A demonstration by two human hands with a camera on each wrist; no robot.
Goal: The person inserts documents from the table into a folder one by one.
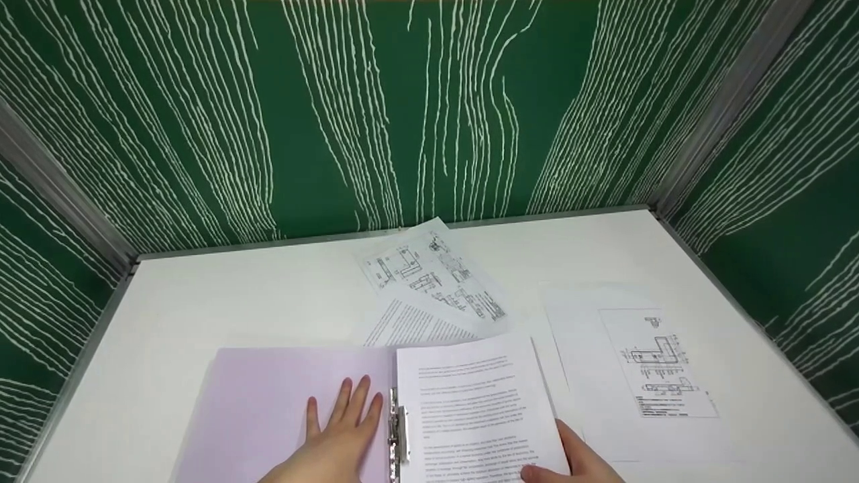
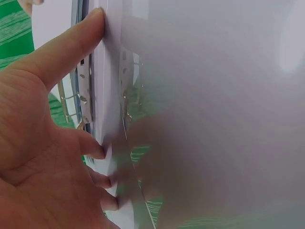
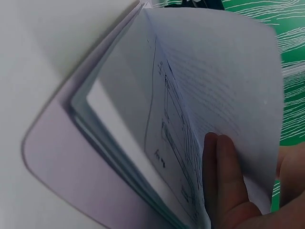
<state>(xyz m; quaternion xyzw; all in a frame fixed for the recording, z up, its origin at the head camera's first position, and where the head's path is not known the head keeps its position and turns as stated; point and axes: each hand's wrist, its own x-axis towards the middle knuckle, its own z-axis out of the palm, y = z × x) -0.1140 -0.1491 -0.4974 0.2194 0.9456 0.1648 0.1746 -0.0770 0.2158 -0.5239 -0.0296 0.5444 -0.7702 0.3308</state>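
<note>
Right hand [image 1: 577, 459] lifts 1 printed sheet [image 1: 473, 409] (left hand [image 1: 339, 436] flat on folder [image 1: 262, 402]).

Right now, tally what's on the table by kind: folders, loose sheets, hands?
Folders: 1, the lilac folder, open, with a metal clip at its spine.
Loose sheets: 3, drawing sheet, text sheet under it, drawing sheet at right.
Hands: 2, left hand, right hand.
Total: 6.
</note>
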